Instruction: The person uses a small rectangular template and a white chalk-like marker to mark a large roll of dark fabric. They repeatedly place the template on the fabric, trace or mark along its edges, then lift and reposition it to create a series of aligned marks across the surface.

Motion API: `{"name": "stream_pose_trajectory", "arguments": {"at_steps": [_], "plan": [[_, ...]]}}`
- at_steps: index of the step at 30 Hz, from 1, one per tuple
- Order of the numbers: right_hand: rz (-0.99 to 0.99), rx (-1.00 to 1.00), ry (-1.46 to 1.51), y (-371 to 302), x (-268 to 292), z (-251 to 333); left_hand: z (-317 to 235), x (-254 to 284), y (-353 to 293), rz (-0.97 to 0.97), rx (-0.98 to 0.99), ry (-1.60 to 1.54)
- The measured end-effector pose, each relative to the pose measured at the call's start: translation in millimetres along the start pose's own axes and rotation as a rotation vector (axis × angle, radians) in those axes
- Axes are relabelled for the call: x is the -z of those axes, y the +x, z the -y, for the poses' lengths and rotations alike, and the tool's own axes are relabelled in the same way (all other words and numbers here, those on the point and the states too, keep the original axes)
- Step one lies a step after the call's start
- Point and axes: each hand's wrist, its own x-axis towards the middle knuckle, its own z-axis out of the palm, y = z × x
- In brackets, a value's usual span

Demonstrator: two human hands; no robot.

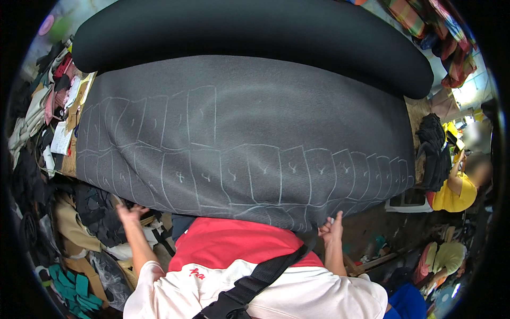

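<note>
A wide dark grey fabric sheet (319,117) lies over the table in front of me, marked with rows of white chalk outlines of pattern pieces. Its near edge hangs down and bends in soft folds. Below that edge, at the left, my left hand (131,211) is open with its fingers spread and nothing in them. My right hand (332,228) is just under the near edge at the right, its fingers curled together. Something small and pale shows at those fingertips, too small to name. A flap of the fabric droops beside this hand.
A thick black fabric roll (249,32) spans the far side. Papers (62,139) and heaped cloth scraps (34,119) crowd the left. Dark folded cloth (433,149) sits at the table's right end, near a person in yellow (458,192). Teal scraps (74,290) lie lower left.
</note>
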Motion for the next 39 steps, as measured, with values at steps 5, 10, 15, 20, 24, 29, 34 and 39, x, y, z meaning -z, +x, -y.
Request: {"name": "stream_pose_trajectory", "arguments": {"at_steps": [5, 10, 15, 20, 24, 29, 34, 39], "plan": [[0.662, 0.282, 0.397, 15, -94, 16, 107, -40, 69, 0.483, -0.424, -0.098], [0.813, 0.374, 0.519, 1, -150, 52, 110, -75, 80, 0.303, -0.272, -0.105], [0.458, 0.378, 0.399, 50, -117, 24, 102, -86, 83, 0.274, -0.269, -0.087], [0.063, 0.154, 0.280, 107, -30, -45, 95, -83, 99, 0.265, -0.276, -0.070], [0.015, 0.139, 0.267, 130, -13, -64, 88, -77, 105, 0.248, -0.285, -0.063], [0.030, 0.225, 0.277, 138, -41, -52, 84, -70, 107, 0.247, -0.286, -0.047], [0.082, 0.335, 0.283, 138, -79, -26, 80, -60, 112, 0.232, -0.294, -0.047], [0.102, 0.801, 0.322, 170, -72, 44, 54, -44, 116, 0.179, -0.310, 0.001]]}}
